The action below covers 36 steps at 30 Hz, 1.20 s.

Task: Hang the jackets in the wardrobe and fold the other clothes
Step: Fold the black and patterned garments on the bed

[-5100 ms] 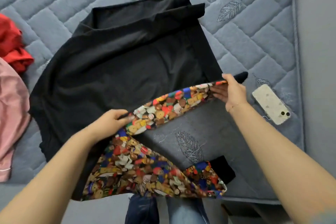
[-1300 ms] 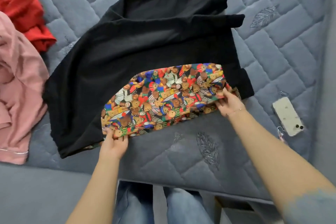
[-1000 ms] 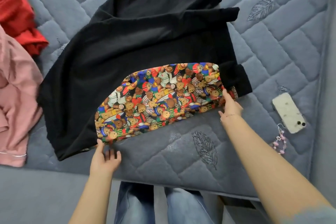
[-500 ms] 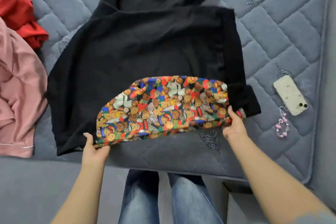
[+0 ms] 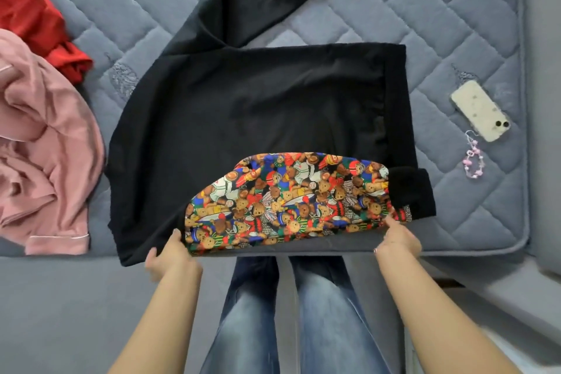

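The black garment [image 5: 258, 118] is spread flat on the bed [image 5: 455, 24], its long axis running left to right, a sleeve pointing away. Its teddy-bear lining [image 5: 288, 200] is pinched at the near edge by the left hand [image 5: 170, 255] and right hand [image 5: 397, 237].

A home bedroom: a grey quilted mattress [image 5: 379, 9] carries loose clothes, with a cream-cased phone [image 5: 479, 111] near its right edge.
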### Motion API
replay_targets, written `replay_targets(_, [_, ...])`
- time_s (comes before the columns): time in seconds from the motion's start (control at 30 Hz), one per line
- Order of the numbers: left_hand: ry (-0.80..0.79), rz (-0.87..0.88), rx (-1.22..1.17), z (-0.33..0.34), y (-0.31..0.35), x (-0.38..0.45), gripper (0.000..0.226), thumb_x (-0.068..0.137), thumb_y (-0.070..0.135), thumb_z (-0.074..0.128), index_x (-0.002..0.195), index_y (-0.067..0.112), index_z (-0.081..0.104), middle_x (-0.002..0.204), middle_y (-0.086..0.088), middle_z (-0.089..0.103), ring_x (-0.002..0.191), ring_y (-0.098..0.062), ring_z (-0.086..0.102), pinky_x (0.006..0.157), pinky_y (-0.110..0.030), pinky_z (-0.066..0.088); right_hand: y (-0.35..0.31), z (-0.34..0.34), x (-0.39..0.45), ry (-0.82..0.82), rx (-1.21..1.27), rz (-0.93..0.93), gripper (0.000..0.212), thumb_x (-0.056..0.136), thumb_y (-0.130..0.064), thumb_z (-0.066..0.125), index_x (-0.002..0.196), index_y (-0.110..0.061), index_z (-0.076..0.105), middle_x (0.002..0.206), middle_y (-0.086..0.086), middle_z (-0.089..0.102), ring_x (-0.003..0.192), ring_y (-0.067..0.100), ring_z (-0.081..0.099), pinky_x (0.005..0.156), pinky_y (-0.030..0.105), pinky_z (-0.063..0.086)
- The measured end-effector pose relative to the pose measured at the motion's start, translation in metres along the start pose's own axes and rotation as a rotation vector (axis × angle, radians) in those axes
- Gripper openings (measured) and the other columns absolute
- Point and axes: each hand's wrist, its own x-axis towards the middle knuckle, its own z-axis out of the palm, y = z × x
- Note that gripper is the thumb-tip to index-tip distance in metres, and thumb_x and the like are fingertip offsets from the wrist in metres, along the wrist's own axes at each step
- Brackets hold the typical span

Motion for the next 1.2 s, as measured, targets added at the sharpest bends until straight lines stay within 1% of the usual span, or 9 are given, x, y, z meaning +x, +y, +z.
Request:
replay_targets(0.13, [-0.226,0.821,0.285,0.028,0.004,-0.047,0.039,0.085,0.014,0.071,0.122,0.017,0.059,0.135,-0.005,0.044,0.123,-0.017,0.047,0.098,-0.024,0.041,-0.007,0.014,-0.033,-0.268,0.065,-0.199,0.027,0.086,-0.011,0.07,0.113,-0.006,0.068,0.095,0.004,0.071,0.078,0.012,0.066,0.054,0.019,0.051])
replay_targets(0.3, [-0.659,1.099,0.55,0.114,0.033,-0.097,0.026,0.089,0.017,0.065,0.114,0.022,0.061,0.117,0.008,0.054,0.112,-0.01,0.053,0.093,-0.023,0.043,-0.075,0.057,-0.052,-0.585,-0.215,-0.587,0.022,0.091,-0.015,0.066,0.112,-0.018,0.067,0.098,-0.001,0.07,0.09,0.009,0.067,0.076,0.026,0.057])
replay_targets(0.43, [-0.779,1.351,0.734,0.205,0.073,-0.131,0.028,0.089,0.014,0.066,0.117,0.017,0.062,0.116,0.002,0.058,0.113,-0.014,0.054,0.096,-0.025,0.041,-0.162,0.11,-0.033,-0.636,-0.49,-0.995,0.029,0.089,-0.007,0.064,0.117,-0.016,0.065,0.112,0.0,0.065,0.104,0.013,0.06,0.095,0.03,0.05])
replay_targets(0.53, [-0.745,1.486,0.873,0.273,0.093,-0.146,0.035,0.089,0.02,0.065,0.123,0.018,0.058,0.127,-0.003,0.055,0.123,-0.022,0.048,0.104,-0.037,0.038,-0.224,0.156,-0.012,-0.526,-0.708,-1.356,0.038,0.085,0.002,0.058,0.12,-0.01,0.065,0.13,0.01,0.056,0.122,0.026,0.049,0.107,0.031,0.037])
replay_targets(0.67, [-0.559,1.649,1.26,0.334,0.11,-0.143,0.052,0.089,0.033,0.066,0.137,0.023,0.048,0.141,-0.005,0.045,0.132,-0.027,0.039,0.11,-0.044,0.028,-0.284,0.199,0.015,-0.418,-0.997,-1.543,0.055,0.085,0.001,0.053,0.138,-0.013,0.051,0.15,0.009,0.039,0.137,0.029,0.034,0.112,0.036,0.027])
replay_targets(0.8, [-0.493,1.647,1.366,0.341,0.126,-0.131,0.046,0.083,0.042,0.071,0.12,0.021,0.054,0.125,-0.009,0.056,0.119,-0.031,0.049,0.099,-0.044,0.034,-0.308,0.212,0.031,-0.388,-1.272,-1.588,0.049,0.085,-0.017,0.065,0.133,-0.017,0.053,0.133,0.01,0.047,0.125,0.031,0.043,0.102,0.038,0.032])
replay_targets(0.97, [-0.634,1.866,1.164,0.297,0.131,-0.144,0.021,0.084,0.03,0.072,0.092,0.014,0.061,0.09,-0.004,0.053,0.091,-0.028,0.055,0.069,-0.038,0.044,-0.302,0.182,0.026,-0.365,-1.009,-1.754,0.02,0.077,-0.012,0.071,0.095,-0.012,0.063,0.099,0.01,0.056,0.098,0.032,0.054,0.084,0.032,0.028])
replay_targets(1.07, [-0.673,1.977,1.023,0.244,0.119,-0.151,0.018,0.08,0.019,0.075,0.09,0.014,0.061,0.087,-0.001,0.052,0.085,-0.025,0.053,0.065,-0.037,0.045,-0.274,0.131,0.023,-0.329,-0.768,-1.85,0.023,0.064,-0.001,0.067,0.083,-0.012,0.06,0.086,0.007,0.054,0.084,0.029,0.051,0.076,0.032,0.028])
replay_targets(1.2, [-0.706,1.991,1.108,0.183,0.069,-0.143,0.025,0.07,0.002,0.077,0.091,0.012,0.065,0.088,-0.003,0.056,0.08,-0.027,0.052,0.065,-0.038,0.041,-0.216,0.062,0.036,-0.337,-0.805,-1.819,0.036,0.054,0.005,0.064,0.086,-0.012,0.062,0.086,0.004,0.05,0.084,0.023,0.046,0.077,0.028,0.024])
